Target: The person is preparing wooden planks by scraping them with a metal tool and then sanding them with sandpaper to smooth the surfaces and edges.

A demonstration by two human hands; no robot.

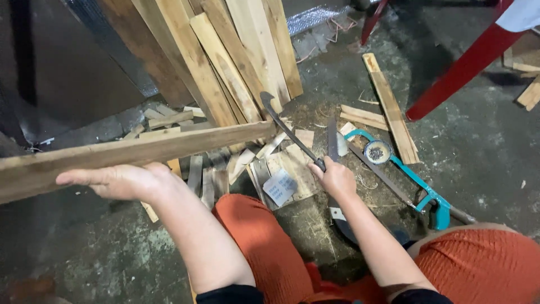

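My left hand (121,181) grips a long rough wooden plank (140,149) from below and holds it level across the left of the view. My right hand (336,175) is closed on the handle of a dark hooked blade (284,125), a billhook or machete. The blade's hooked tip meets the plank's right end. My knees in orange trousers (264,242) sit below the hands.
Several planks (236,56) lean against the wall behind. Wood scraps and offcuts (281,163) litter the concrete floor. A teal-framed hacksaw (419,188), a wire wheel (377,151) and another flat blade (332,139) lie at the right. A red stand leg (461,70) slants at top right.
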